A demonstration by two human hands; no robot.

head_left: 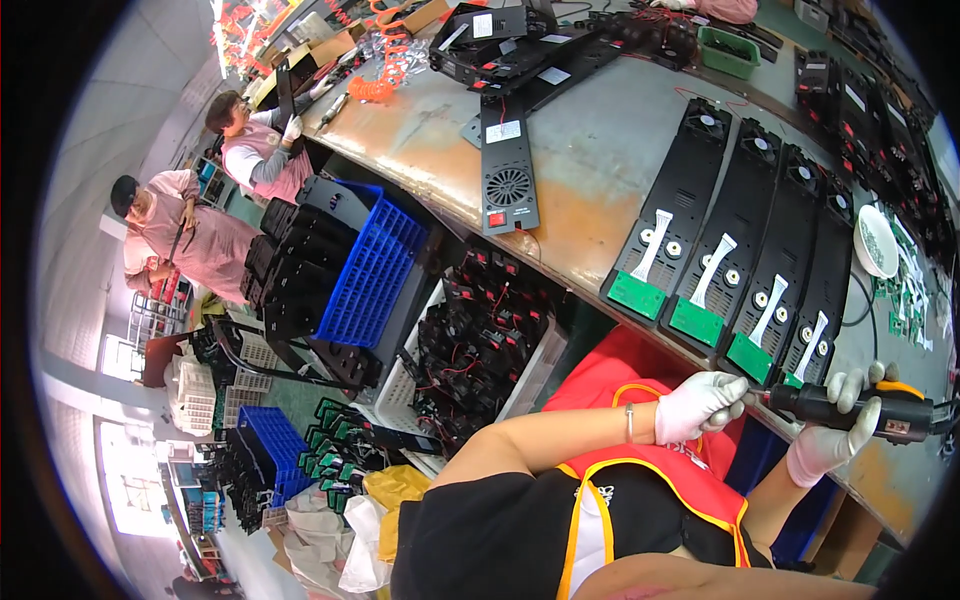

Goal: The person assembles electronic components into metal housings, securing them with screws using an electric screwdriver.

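Observation:
My right hand (828, 440), in a white glove, grips a black electric screwdriver (868, 408) with an orange part on top, its bit pointing left. My left hand (703, 405), also gloved, is closed in a pinch at the bit's tip. Whatever lies between those fingers is too small to make out. Just beyond both hands, several long black panels (668, 185) lie side by side on the bench. Each has a fan at its far end, and green circuit boards (637, 295) with white ribbon cables (652, 245) rest at the near ends.
A white bowl (864, 250) of small parts stands right of the panels, near more circuit boards (905, 315). Other black housings (508, 150) lie farther back beside a green tray (728, 62). Left of the bench are a blue crate (375, 270), a white crate (540, 372) and two co-workers (265, 160).

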